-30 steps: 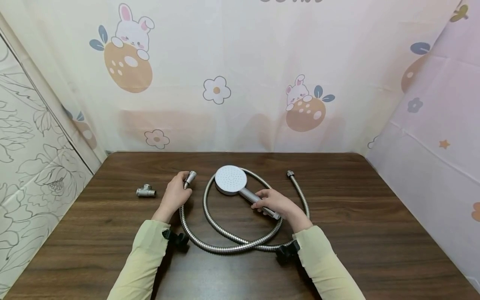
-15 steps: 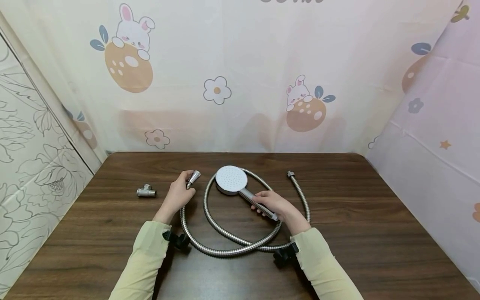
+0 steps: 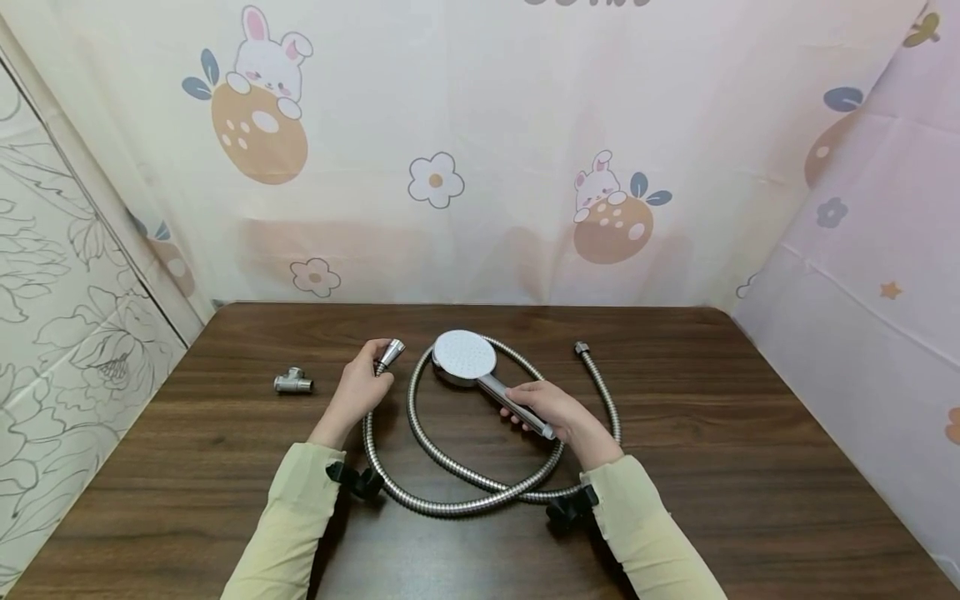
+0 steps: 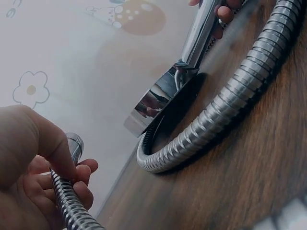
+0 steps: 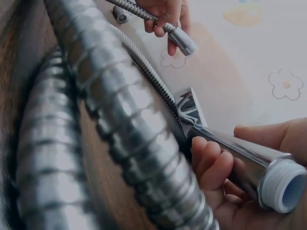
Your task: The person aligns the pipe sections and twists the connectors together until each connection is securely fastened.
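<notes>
My left hand [image 3: 358, 385] grips one end of a coiled metal shower hose [image 3: 450, 507], just below its chrome cone-shaped nut [image 3: 392, 353]. In the left wrist view the thumb and fingers [image 4: 82, 192] pinch the ribbed hose. My right hand [image 3: 551, 406] holds the chrome handle of a hand shower [image 3: 465, 355], its white spray face turned up. A white threaded end [image 5: 287, 188] sticks out of the handle toward the right wrist camera. The hose loops on the table around and under the shower, and its other end [image 3: 581, 347] lies at the right.
A small chrome T-shaped fitting [image 3: 293, 382] lies left of the left hand on the dark wooden table [image 3: 750, 467]. A curtain [image 3: 510, 108] with rabbit and flower prints hangs behind the table. Black camera mounts [image 3: 572, 508] sit on both wrists.
My left hand has lifted and shifted slightly right with the hose end, bringing the nut nearer the shower. The right hand keeps hold of the handle, almost still.
</notes>
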{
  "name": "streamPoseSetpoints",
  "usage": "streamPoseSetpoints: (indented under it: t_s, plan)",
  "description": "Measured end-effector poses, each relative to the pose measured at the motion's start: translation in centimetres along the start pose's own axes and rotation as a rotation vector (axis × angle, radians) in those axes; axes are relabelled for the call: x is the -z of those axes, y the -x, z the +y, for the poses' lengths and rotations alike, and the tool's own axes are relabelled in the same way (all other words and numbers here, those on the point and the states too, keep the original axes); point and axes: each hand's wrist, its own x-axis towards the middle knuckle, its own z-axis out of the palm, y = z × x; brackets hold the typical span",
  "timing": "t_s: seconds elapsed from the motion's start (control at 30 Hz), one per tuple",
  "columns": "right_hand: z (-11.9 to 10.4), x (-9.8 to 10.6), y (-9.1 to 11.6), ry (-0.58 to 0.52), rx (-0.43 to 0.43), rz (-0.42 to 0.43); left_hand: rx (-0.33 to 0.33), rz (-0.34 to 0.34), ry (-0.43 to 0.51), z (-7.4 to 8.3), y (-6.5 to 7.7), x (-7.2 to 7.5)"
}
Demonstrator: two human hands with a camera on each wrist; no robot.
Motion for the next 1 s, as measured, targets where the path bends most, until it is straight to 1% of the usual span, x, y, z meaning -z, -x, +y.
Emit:
streamPoseSetpoints:
  t_s: [0.07, 0.2, 0.37, 0.47, 0.6, 0.7, 0.77, 0.87, 1.0]
  plan:
    - [-0.1, -0.1, 0.0, -0.007, 0.006, 0.007, 0.003, 0.001, 0.013, 0.1, 0.0, 0.0]
    - [-0.3, -0.4, -0.1, -0.038, 0.017, 0.024, 0.019, -0.003, 0.068, 0.4, 0.1, -0.1]
    - [-0.6, -0.7, -0.1, -0.111, 0.011, 0.051, 0.036, 0.002, 0.123, 0.6, 0.1, -0.1]
    - [-0.8, -0.8, 0.0, -0.131, 0.017, 0.078, 0.048, 0.005, 0.187, 0.8, 0.2, 0.0]
    - [-0.9, -0.9, 0.0, -0.143, 0.033, 0.114, 0.051, 0.037, 0.273, 1.1, 0.3, 0.1]
    - [-1.1, -1.0, 0.0, -0.175, 0.04, 0.13, 0.048, 0.072, 0.28, 1.2, 0.3, 0.1]
    - [-1.1, -1.1, -0.1, -0.198, 0.044, 0.135, 0.046, 0.08, 0.282, 1.3, 0.3, 0.1]
    - [-1.1, -1.1, -0.2, -0.236, 0.047, 0.139, 0.044, 0.077, 0.298, 1.6, 0.4, 0.1]
    - [-1.2, -1.2, -0.2, -0.294, 0.052, 0.15, 0.04, 0.061, 0.297, 1.6, 0.6, 0.0]
